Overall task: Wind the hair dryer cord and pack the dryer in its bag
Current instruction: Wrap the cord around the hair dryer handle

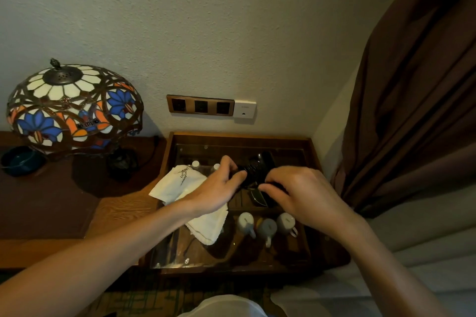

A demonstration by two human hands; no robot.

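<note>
A black hair dryer (257,166) is held above the glass-topped wooden case (313,159), between both hands. My left hand (219,188) grips its left side near the round grille. My right hand (301,193) closes on its dark handle or cord at the right; which of the two I cannot tell. The cord itself is mostly hidden by my fingers. A white cloth bag (180,184) with black print lies crumpled on the glass under my left wrist, spreading toward the near side.
Three grey mugs (268,226) lie under the glass near the front. A stained-glass lamp (74,105) and a dark ashtray (22,161) stand on the wooden desk at left. Wall sockets (200,105) sit behind the case. A brown curtain (412,110) hangs at right.
</note>
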